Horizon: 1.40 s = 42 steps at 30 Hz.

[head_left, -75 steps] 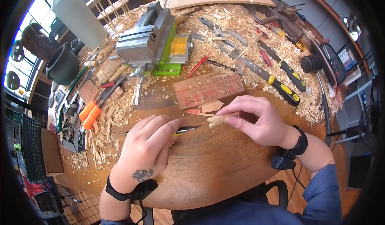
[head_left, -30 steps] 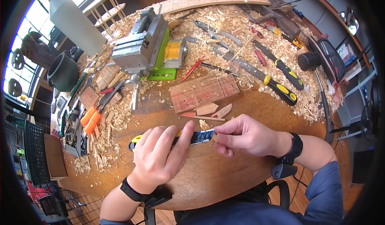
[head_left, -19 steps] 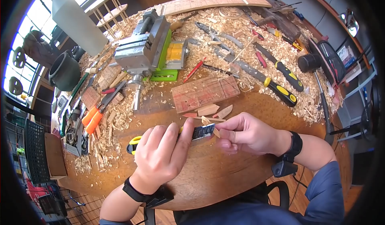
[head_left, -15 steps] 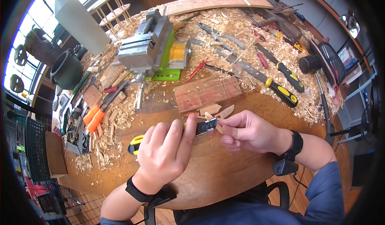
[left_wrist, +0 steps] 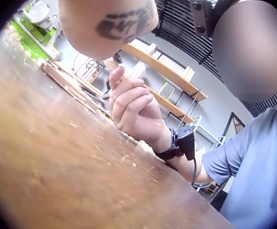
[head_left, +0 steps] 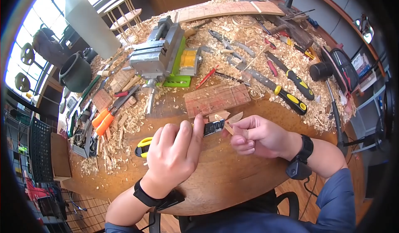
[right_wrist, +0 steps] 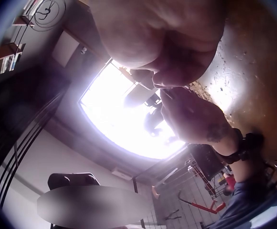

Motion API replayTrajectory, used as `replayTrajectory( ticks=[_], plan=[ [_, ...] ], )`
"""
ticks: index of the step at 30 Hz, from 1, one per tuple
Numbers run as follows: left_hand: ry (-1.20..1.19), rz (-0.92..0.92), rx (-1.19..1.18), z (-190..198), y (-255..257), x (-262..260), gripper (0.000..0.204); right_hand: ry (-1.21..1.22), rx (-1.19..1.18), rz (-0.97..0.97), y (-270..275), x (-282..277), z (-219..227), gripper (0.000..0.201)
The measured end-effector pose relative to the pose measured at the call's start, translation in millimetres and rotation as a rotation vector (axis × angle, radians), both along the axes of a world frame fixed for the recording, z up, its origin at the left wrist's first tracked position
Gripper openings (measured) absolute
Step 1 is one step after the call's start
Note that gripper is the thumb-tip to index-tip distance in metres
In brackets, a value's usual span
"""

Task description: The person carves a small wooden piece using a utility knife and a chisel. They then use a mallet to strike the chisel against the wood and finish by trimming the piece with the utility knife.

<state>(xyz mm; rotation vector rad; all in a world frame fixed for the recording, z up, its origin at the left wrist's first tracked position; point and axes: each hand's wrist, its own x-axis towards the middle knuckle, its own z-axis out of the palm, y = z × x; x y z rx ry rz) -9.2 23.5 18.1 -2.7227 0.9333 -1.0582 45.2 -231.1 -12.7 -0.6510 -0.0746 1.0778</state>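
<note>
In the head view the left hand grips a yellow-and-black utility knife, its fingers lying over the handle, blade part pointing right. The right hand pinches a small wooden piece between thumb and fingers at the blade's tip. Whether blade and wood touch is too small to tell. Behind the hands lie small cut wood pieces and a red-marked wooden block. The left wrist view shows the right hand with curled fingers; the right wrist view shows both hands close together, dark against a bright window.
A metal vise on a green base stands at the back left. Wood shavings cover the far side, with yellow-and-black-handled tools at right. Orange-handled tools lie left. A mallet rests at far right.
Earlier the left hand was low over the knife and the right held a wood piece apart; now both meet at the blade. Over the last second, the wood piece has tilted slightly and the view has shifted.
</note>
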Motion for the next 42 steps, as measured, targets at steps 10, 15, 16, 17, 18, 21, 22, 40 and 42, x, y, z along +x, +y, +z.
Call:
replayTrajectory(
  ticks=[10, 15, 16, 17, 18, 21, 22, 40, 42],
  plan=[
    [0.147, 0.045, -0.124, -1.5, -9.7, -3.2, 0.046, -0.225, -0.166, -0.099, 10.9, -10.6, 0.5, 0.023],
    [0.307, -0.033, -0.389, 1.3, -8.9, -5.2, 0.051, -0.582, -0.337, -0.186, 11.0, -12.7, 5.7, 0.025],
    [0.372, -0.037, -0.474, 2.0, -9.3, -6.9, 0.048, -0.584, -0.336, -0.186, 10.8, -12.1, 5.8, 0.025],
    [0.439, -0.04, -0.559, 3.1, -9.7, -8.2, 0.045, -0.576, -0.318, -0.187, 10.2, -11.7, 5.5, 0.025],
    [0.439, -0.04, -0.559, 6.1, -7.1, -6.9, 0.045, -0.567, -0.301, -0.188, 9.2, -11.6, 5.2, 0.025],
    [0.327, 0.236, -0.71, 25.0, 10.4, 1.2, 0.032, -0.634, -0.327, -0.099, 1.9, -15.6, 2.0, 0.025],
    [0.336, 0.122, -0.643, 18.1, 10.5, 0.0, 0.035, -0.632, -0.323, -0.103, 2.9, -13.6, 1.9, 0.025],
    [0.503, -0.214, -0.536, 1.6, 17.4, 5.1, 0.03, -0.759, -0.287, -0.173, 4.0, -19.5, -6.6, 0.021],
    [0.519, -0.244, -0.53, 4.4, 18.9, 8.0, 0.028, -0.872, -0.335, -0.199, 2.5, -15.0, -13.7, 0.023]
  ],
)
